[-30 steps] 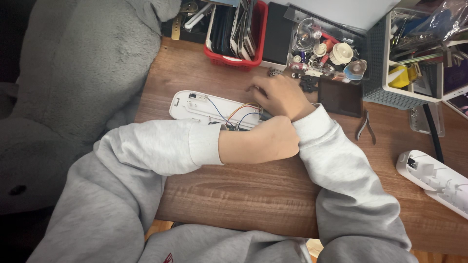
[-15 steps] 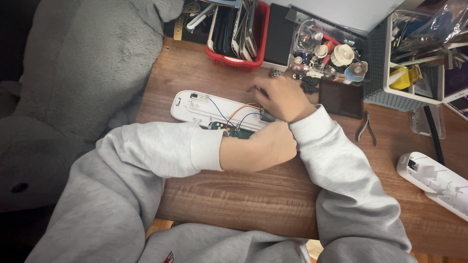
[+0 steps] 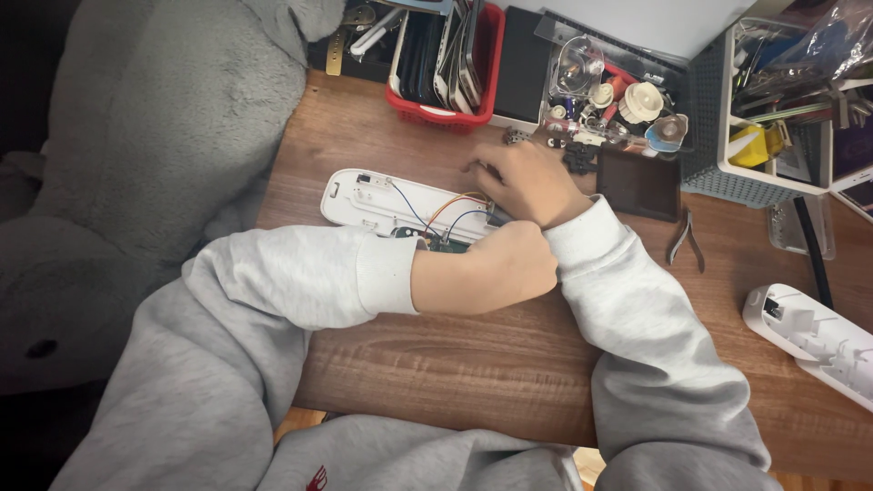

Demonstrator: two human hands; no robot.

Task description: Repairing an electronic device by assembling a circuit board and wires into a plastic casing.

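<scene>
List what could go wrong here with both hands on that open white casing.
1. The thin wires run exposed beside the left hand; a slip may snag or tear them.
2. The right hand covers the casing's end, hiding the work, so a small part could drop unnoticed.
3. Loose clutter sits just behind the hands; a sleeve could knock pieces onto the board.

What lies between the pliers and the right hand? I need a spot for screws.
In the head view, a dark flat rectangular device lies between the pliers and right hand.
</scene>
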